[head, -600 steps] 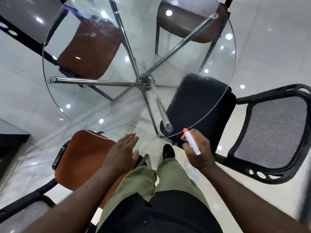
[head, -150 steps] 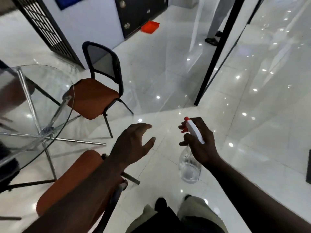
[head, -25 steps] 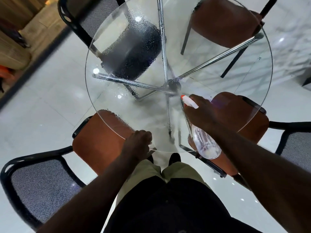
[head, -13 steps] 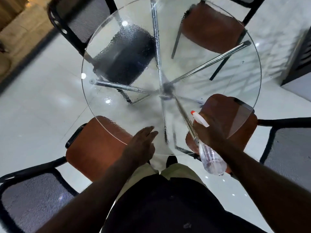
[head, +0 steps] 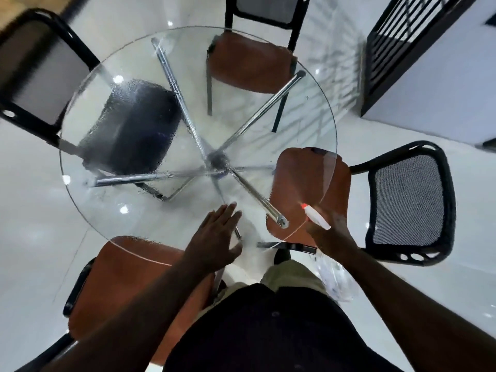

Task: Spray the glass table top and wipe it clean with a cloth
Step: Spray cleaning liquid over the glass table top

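Observation:
The round glass table top (head: 139, 210) fills the middle of the head view, beaded with spray droplets on its left and near side, with chrome legs (head: 214, 162) crossing under it. My left hand (head: 214, 237) lies flat with straight fingers over the near edge of the glass. My right hand (head: 331, 237) grips a clear spray bottle (head: 335, 277) with a white head and red nozzle (head: 315, 216), held just off the table's near right rim. No cloth shows.
Chairs ring the table: an orange seat (head: 120, 269) near left, an orange seat with mesh back (head: 408, 200) at right, another orange one (head: 249, 63) at the far side, a black one (head: 134, 127) at left. A dark barred partition (head: 397, 49) stands far right.
My view has shifted rightward around the table. My right hand with the bottle has drawn back to the right rim. My left hand has opened and spread flat over the near edge.

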Demonstrator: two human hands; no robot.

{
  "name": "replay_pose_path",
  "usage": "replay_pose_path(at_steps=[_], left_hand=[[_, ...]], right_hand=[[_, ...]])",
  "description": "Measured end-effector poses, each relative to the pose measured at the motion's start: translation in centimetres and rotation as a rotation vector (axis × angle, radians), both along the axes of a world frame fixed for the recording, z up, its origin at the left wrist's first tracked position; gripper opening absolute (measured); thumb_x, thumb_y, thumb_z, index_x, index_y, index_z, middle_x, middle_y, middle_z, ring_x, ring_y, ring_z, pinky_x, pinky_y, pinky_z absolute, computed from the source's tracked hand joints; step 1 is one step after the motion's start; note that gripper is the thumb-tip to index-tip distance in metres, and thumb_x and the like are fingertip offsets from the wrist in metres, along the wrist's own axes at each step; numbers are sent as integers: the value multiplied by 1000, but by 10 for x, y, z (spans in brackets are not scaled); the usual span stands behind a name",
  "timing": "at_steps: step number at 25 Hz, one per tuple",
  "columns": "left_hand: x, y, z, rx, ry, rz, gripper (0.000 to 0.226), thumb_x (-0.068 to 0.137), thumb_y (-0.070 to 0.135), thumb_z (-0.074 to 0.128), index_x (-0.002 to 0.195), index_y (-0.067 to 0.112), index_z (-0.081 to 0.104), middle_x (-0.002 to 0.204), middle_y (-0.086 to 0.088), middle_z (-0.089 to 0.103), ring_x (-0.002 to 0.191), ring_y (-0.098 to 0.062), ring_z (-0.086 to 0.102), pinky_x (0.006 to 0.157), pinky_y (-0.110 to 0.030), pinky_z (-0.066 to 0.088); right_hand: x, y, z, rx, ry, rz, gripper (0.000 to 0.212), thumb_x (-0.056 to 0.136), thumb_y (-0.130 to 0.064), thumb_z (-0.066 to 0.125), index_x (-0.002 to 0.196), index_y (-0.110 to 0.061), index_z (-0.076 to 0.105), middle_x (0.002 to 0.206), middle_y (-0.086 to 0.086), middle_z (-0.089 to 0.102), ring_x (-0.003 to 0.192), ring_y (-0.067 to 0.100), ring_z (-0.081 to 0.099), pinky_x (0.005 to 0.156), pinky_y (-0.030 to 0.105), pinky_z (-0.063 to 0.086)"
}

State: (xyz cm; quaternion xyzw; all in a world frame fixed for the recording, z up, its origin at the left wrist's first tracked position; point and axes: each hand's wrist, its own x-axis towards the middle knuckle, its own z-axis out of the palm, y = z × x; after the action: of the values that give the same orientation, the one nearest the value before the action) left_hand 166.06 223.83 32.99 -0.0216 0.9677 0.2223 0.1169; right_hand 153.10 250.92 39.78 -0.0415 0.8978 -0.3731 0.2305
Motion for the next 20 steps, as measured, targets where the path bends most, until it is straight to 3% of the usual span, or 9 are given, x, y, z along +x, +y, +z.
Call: replay_pose_path(at_steps=[3, 6, 9, 11, 14, 17, 20], left_hand=[[-24, 9, -2, -41, -26, -6, 85, 84, 48, 66, 156, 11, 40, 168, -10, 29, 154, -30, 31, 123, -49, 32], [-43, 30, -6, -67, -50, 59, 89, 86, 50, 64, 159, 11, 34, 170, -10, 25, 156, -30, 26, 125, -47, 26], [-59, 57, -7, -73, -71, 102, 93, 85, 49, 68, 161, 12, 29, 171, -9, 22, 157, -30, 23, 125, -46, 23], [-74, 75, -7, -85, -85, 104, 94, 86, 48, 70, 162, 12, 28, 171, -9, 20, 157, -29, 22, 126, -46, 23], [-98, 94, -4, -113, -75, 139, 89, 87, 51, 63, 160, 9, 33, 170, -11, 25, 156, -30, 25, 126, -48, 27], [-114, 108, -1, -123, -43, 167, 87, 88, 57, 53, 157, 6, 38, 167, -13, 31, 154, -32, 31, 124, -48, 30], [-128, 116, 0, -143, -63, 181, 90, 86, 55, 61, 157, 7, 37, 168, -12, 30, 154, -30, 29, 125, -47, 29]], right_hand=[[-21, 15, -21, 32, 9, 38, 33, 98, -10, 74, 129, -18, 70, 98, 8, 73, 82, 30, 73, 72, 44, 63], [-41, 38, -40, 76, 28, 157, 37, 94, -9, 76, 130, -13, 71, 109, 7, 75, 92, 26, 72, 80, 39, 61], [-65, 64, -51, -24, 60, 228, 37, 88, -26, 68, 122, -14, 77, 96, 0, 74, 74, 10, 68, 67, 28, 57], [-85, 81, -52, -80, 27, 216, 52, 83, -47, 58, 118, -14, 79, 91, -6, 69, 71, 3, 64, 70, 21, 52], [-119, 96, -47, -52, -26, 174, 46, 83, -51, 59, 105, -15, 75, 91, 0, 73, 80, 22, 69, 77, 39, 56], [-149, 109, -50, -8, -22, 249, 13, 92, -29, 70, 97, -18, 70, 86, 1, 70, 76, 23, 68, 73, 47, 60], [-175, 121, -49, -17, 0, 332, 9, 87, -29, 68, 92, -22, 67, 84, 1, 70, 72, 21, 68, 69, 50, 61]])
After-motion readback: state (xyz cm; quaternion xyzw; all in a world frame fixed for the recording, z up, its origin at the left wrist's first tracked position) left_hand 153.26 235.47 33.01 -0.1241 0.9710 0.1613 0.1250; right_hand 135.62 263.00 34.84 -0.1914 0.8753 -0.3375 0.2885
